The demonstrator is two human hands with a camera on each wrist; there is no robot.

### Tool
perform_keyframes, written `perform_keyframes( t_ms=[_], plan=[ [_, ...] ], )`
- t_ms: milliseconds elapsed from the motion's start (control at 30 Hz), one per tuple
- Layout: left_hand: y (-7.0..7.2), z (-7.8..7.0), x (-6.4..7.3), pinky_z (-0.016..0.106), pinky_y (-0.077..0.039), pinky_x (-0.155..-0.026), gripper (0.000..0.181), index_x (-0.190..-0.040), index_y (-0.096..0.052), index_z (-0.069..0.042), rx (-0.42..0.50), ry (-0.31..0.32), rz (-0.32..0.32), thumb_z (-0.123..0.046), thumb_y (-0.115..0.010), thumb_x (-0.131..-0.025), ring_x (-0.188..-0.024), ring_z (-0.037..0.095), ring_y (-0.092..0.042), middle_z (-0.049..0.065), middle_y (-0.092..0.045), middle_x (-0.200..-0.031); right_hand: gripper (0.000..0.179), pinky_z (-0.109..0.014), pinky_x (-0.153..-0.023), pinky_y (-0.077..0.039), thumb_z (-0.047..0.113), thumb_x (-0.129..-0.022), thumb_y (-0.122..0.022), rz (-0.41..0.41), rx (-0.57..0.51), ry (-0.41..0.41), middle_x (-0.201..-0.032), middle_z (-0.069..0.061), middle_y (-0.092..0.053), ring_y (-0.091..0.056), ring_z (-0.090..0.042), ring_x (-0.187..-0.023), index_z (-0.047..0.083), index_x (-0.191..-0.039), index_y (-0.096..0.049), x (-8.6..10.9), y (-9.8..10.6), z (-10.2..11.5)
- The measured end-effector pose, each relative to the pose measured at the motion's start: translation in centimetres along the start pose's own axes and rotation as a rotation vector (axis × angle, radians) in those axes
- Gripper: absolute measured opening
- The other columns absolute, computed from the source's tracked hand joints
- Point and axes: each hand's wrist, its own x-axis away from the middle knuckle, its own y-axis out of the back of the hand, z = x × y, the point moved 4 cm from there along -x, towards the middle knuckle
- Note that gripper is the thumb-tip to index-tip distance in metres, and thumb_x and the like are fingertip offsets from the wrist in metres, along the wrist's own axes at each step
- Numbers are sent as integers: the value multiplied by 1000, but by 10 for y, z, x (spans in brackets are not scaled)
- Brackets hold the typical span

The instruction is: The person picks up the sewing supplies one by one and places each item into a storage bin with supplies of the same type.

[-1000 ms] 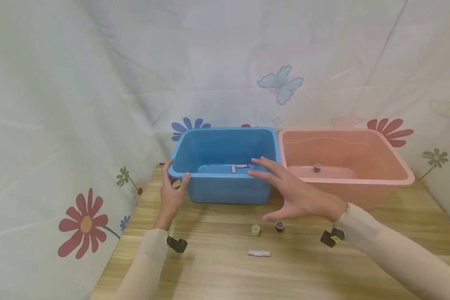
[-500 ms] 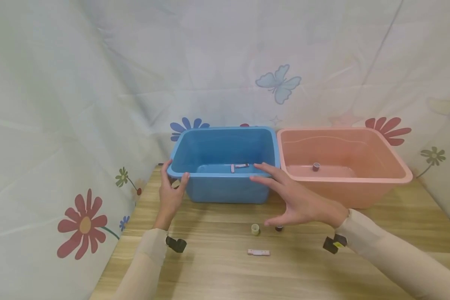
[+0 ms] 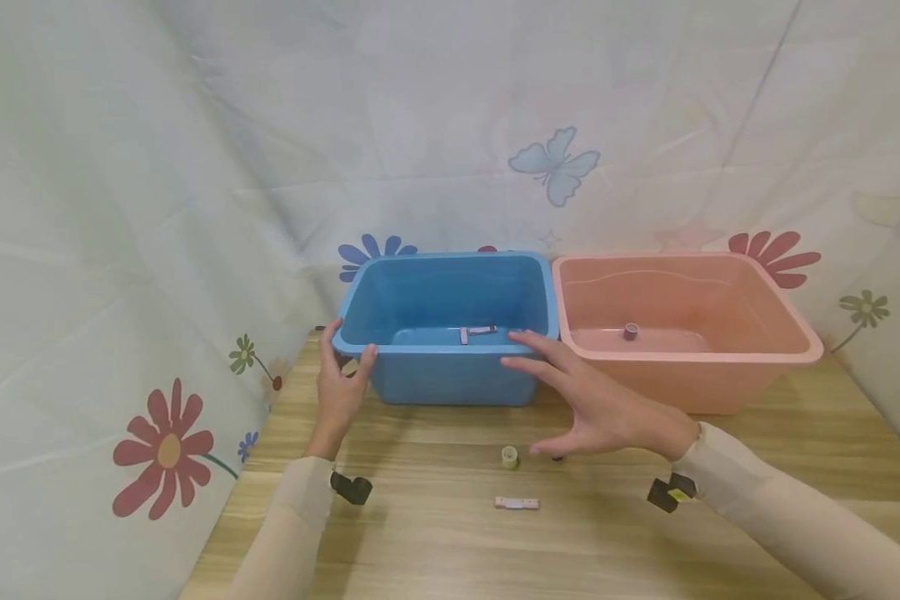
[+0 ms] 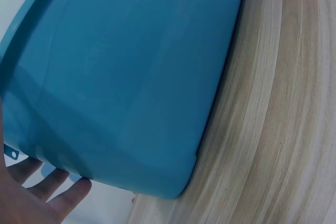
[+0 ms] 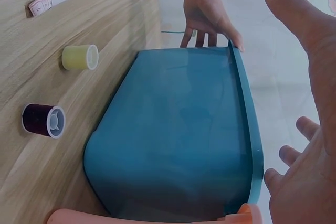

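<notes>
A blue plastic tub (image 3: 453,379) stands on the table. My left hand (image 3: 340,392) grips its front left corner, thumb on the front rim and fingers at the side. My right hand (image 3: 607,408) hovers with spread fingers before the tub's front right corner; the right wrist view shows a gap between hand and tub. Below it stand a pale yellow thread spool (image 5: 80,57) and a dark thread spool (image 5: 43,120), the latter mostly hidden in the head view. A folded measuring tape (image 3: 517,503) lies nearer. Small pale strips (image 3: 483,331) lie inside the tub.
A pink tub (image 3: 750,379) stands against the blue one's right side, with one small spool (image 3: 631,332) inside. A white printed curtain (image 3: 420,125) hangs behind and at the left. The wood-grain table (image 3: 420,542) extends toward me.
My right hand has shifted slightly right and down, so its thumb now covers most of the dark spool. My left hand keeps its hold on the blue tub.
</notes>
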Motion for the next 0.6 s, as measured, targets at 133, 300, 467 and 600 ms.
perform_keyframes(
  t_ms=[133, 300, 467, 600],
  plan=[
    [0, 0, 0, 61, -46, -101, 75, -159, -26, -33, -3, 2, -3, -46, -67, -98, -134, 36, -50, 11, -41, -159, 110, -60, -114, -32, 47, -73, -91, -2, -1, -4, -170, -5, -13, -14, -31, -156, 21, -161, -31, 2, -1, 0],
    [0, 0, 0, 63, -45, -102, 74, -158, -26, -35, -3, 4, 1, -47, -67, -98, -135, 37, -49, 10, -39, -160, 109, -63, -114, -30, 47, -73, -91, -5, -2, -10, -171, -5, -14, -14, -32, -156, 20, -161, -32, 5, -2, 1],
    [1, 1, 0, 65, -44, -102, 74, -158, -26, -36, 0, 13, 4, -49, -67, -97, -136, 36, -48, 9, -39, -160, 109, -63, -114, -31, 47, -73, -91, -8, 8, -11, -170, -6, -15, -15, -32, -156, 21, -161, -31, 9, -3, 3],
    [0, 1, -1, 63, -44, -102, 74, -158, -26, -35, -5, 13, 1, -48, -67, -98, -135, 36, -49, 9, -39, -160, 108, -62, -113, -32, 47, -74, -90, -8, 4, -9, -169, -9, -18, -18, -33, -155, 20, -161, -32, 12, -3, 6]
  ],
)
